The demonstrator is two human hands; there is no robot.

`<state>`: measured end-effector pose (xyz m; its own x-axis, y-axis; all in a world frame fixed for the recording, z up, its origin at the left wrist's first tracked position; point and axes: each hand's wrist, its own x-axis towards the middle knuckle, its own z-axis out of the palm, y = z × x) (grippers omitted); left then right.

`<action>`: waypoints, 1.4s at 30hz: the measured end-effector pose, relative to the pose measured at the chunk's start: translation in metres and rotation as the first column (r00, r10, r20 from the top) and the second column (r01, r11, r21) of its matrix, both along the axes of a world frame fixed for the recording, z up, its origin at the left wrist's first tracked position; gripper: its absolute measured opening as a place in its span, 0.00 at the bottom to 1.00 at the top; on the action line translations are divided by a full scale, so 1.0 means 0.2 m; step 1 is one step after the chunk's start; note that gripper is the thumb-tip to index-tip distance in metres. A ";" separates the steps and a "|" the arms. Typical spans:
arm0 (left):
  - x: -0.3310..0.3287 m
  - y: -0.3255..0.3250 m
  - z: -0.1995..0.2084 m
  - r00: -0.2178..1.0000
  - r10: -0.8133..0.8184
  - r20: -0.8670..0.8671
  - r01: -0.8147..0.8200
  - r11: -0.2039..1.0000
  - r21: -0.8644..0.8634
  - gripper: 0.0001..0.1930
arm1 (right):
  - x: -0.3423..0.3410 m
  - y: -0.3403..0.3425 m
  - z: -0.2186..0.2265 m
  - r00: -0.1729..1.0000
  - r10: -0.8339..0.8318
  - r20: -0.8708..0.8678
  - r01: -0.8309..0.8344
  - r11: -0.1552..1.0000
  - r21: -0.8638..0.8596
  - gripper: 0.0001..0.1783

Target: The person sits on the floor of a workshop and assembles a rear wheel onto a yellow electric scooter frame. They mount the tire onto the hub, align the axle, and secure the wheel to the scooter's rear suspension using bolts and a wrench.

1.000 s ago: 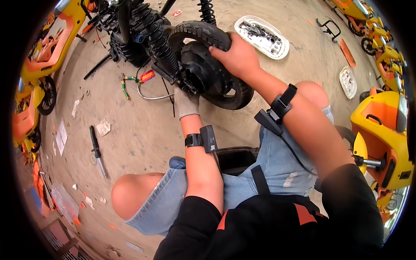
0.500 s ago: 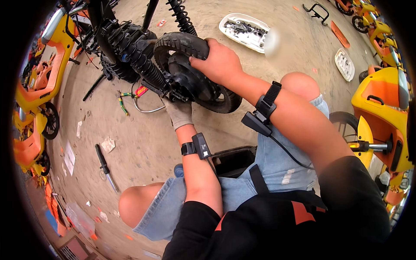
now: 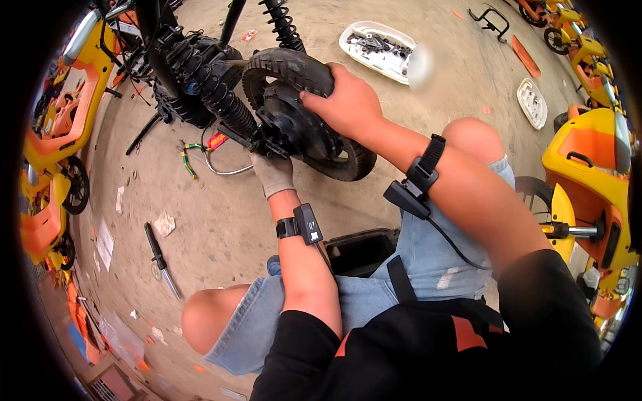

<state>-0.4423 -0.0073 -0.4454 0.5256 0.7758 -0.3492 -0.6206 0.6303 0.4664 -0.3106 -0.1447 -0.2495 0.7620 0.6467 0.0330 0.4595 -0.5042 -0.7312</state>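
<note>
A black wheel (image 3: 354, 159) with a knobbly tyre and a large dark hub stands tilted beside the scooter's frame. My bare right hand (image 3: 348, 103) is closed around the top of the tyre, its thumb on the inner side by the hub. My left hand (image 3: 273, 175), in a pale grey glove, is under the wheel's axle end (image 3: 271, 144), at the foot of a black coil-spring shock absorber (image 3: 231, 107). Its fingers are hidden behind these parts. A second shock absorber (image 3: 284, 27) rises behind the wheel.
Beyond the wheel lies a white tray (image 3: 351, 53) of small metal parts, with another white tray (image 3: 533, 100) to its right. A fork-like tube (image 3: 160, 257) lies at left. A black open box (image 3: 358, 250) sits between my legs. Yellow scooters (image 3: 582, 167) line both sides.
The wheel has shifted slightly to the right, away from the frame, with my right hand still on the tyre. My left hand has stayed near the axle end.
</note>
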 end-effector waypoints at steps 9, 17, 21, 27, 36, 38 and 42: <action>0.02 0.03 0.01 0.993 0.090 0.074 -0.086 0.995 -0.056 0.23 | -0.02 0.03 -0.01 0.998 -0.019 0.059 0.018 1.000 0.009 0.36; 0.05 0.00 0.05 0.989 0.148 0.002 -0.146 0.975 -0.165 0.21 | -0.02 0.06 -0.02 0.994 -0.015 0.111 0.012 1.000 0.026 0.32; 0.05 -0.03 -0.03 0.979 0.205 -0.022 -0.205 0.978 -0.046 0.21 | -0.03 0.06 0.00 0.996 0.012 0.085 -0.015 0.999 0.044 0.30; 0.09 0.01 -0.23 0.984 0.179 -0.023 -0.179 0.984 -0.005 0.21 | -0.02 0.05 0.00 0.995 -0.016 0.099 0.014 1.000 0.026 0.31; 0.00 0.17 -0.63 0.914 0.348 -0.208 -0.276 0.909 0.313 0.28 | -0.06 0.10 0.00 0.993 0.034 0.112 -0.040 0.998 0.053 0.32; 0.06 0.08 -0.45 0.957 0.281 -0.069 -0.271 0.954 0.130 0.28 | -0.02 0.07 -0.01 0.993 0.020 0.118 -0.024 0.999 0.035 0.31; 0.06 -0.03 -0.08 0.963 0.263 0.057 -0.254 0.960 -0.121 0.26 | -0.01 0.07 -0.01 0.992 0.016 0.124 -0.017 1.000 0.009 0.31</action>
